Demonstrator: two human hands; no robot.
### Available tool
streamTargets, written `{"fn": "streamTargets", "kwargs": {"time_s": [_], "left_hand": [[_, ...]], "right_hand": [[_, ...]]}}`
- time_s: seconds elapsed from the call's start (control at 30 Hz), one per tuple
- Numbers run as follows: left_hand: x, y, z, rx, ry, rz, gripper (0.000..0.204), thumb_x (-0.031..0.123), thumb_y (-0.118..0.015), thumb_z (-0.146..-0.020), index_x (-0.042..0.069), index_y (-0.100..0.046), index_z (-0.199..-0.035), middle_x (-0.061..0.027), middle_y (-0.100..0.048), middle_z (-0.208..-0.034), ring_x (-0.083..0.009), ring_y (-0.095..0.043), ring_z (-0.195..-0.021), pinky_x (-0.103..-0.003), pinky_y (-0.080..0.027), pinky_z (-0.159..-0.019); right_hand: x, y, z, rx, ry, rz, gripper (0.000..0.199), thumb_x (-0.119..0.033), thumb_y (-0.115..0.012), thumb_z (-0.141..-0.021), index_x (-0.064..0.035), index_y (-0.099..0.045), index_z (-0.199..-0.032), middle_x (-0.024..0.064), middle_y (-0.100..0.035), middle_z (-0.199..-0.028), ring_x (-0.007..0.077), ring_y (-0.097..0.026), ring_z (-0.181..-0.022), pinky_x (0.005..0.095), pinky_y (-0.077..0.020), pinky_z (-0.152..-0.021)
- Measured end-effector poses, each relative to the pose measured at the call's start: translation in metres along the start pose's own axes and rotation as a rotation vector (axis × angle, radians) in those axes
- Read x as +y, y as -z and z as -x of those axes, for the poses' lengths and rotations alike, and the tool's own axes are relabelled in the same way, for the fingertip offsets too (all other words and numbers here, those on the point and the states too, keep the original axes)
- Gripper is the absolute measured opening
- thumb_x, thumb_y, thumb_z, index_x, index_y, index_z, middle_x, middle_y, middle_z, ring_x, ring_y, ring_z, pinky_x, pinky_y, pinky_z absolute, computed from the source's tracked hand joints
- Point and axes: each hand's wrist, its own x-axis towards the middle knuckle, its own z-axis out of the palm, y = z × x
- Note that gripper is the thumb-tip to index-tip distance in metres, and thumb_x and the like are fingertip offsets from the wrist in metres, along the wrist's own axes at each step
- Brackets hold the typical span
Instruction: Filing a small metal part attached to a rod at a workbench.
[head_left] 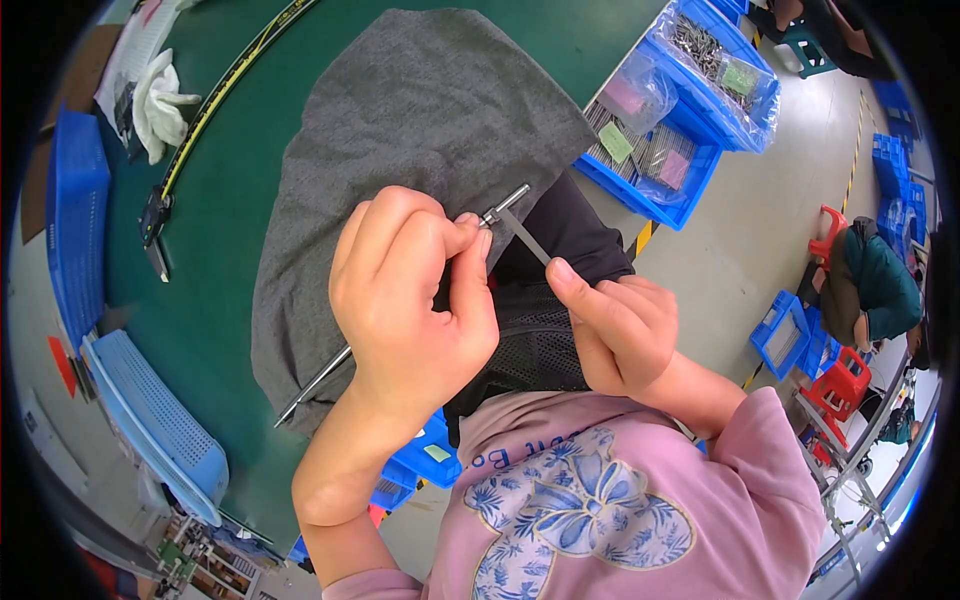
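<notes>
A slim, shiny metal rod [318, 384] runs slantwise under my left hand [410, 290], whose thumb and forefinger are pinched on it near its stepped upper end. The palm hides the rod's middle. My right hand [625, 330] is closed on a thin, flat grey strip [527, 238], perhaps a small file; its far end meets the rod just beyond my left fingertips. Beneath both the rod and my left hand a dark grey cloth [400, 110] is spread over the table edge.
On the green table [240, 150] lie a caliper [154, 222] and white gloves [160, 105]. A light-blue perforated basket [165, 410] stands at left. Blue bins [690, 195] of metal parts sit at upper right. Beyond are a red stool [840, 385] and a bending person [880, 280].
</notes>
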Motion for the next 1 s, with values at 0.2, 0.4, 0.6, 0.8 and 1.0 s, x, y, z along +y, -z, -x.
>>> {"fn": "streamTargets", "kwargs": {"time_s": [0.2, 0.4, 0.6, 0.8, 1.0], "left_hand": [[-0.001, -0.003, 0.000, 0.021, -0.011, 0.014, 0.021, -0.009, -0.070, -0.066, 0.002, -0.053, -0.070, -0.0085, -0.052, -0.071, -0.0261, -0.050, -0.061, -0.035, -0.039, -0.053], [-0.003, -0.002, -0.001, 0.015, -0.029, -0.015, 0.019, -0.009, -0.069, -0.066, 0.002, -0.054, -0.070, -0.0081, -0.052, -0.071, -0.0266, -0.050, -0.062, -0.035, -0.040, -0.054], [-0.003, -0.005, -0.001, 0.019, -0.023, 0.020, 0.019, -0.008, -0.069, -0.066, 0.002, -0.053, -0.069, -0.0078, -0.052, -0.072, -0.0266, -0.050, -0.063, -0.036, -0.040, -0.054], [-0.004, -0.006, 0.001, 0.026, -0.009, 0.035, 0.018, -0.007, -0.068, -0.065, 0.002, -0.054, -0.070, -0.0083, -0.052, -0.073, -0.0280, -0.051, -0.064, -0.037, -0.041, -0.055], [-0.003, -0.004, 0.000, 0.020, -0.026, 0.004, 0.017, -0.006, -0.068, -0.066, 0.003, -0.055, -0.071, -0.0083, -0.052, -0.073, -0.0283, -0.051, -0.065, -0.038, -0.042, -0.057]], "right_hand": [[-0.010, 0.006, -0.008, -0.069, -0.047, 0.106, 0.051, 0.010, -0.060, -0.065, 0.0042, -0.065, -0.116, 0.0009, -0.036, -0.050, 0.0150, -0.035, -0.037, 0.0302, -0.0276, -0.038], [-0.021, -0.004, -0.046, -0.059, -0.065, 0.210, 0.058, 0.008, -0.058, -0.062, 0.0014, -0.065, -0.119, 0.0020, -0.038, -0.052, 0.0156, -0.037, -0.037, 0.0308, -0.0291, -0.037], [-0.028, 0.012, -0.025, -0.155, -0.122, 0.254, 0.056, 0.009, -0.058, -0.067, -0.0013, -0.063, -0.123, 0.0041, -0.042, -0.054, 0.0184, -0.042, -0.039, 0.0322, -0.0328, -0.039], [-0.029, 0.011, -0.025, -0.193, -0.144, 0.251, 0.057, 0.009, -0.057, -0.069, -0.0006, -0.061, -0.125, 0.0069, -0.046, -0.056, 0.0196, -0.046, -0.042, 0.0329, -0.0346, -0.040], [-0.016, -0.010, -0.040, -0.036, -0.075, 0.263, 0.054, -0.001, -0.062, -0.065, -0.0075, -0.066, -0.119, 0.0016, -0.043, -0.055, 0.0178, -0.043, -0.038, 0.0324, -0.0357, -0.038]]}}
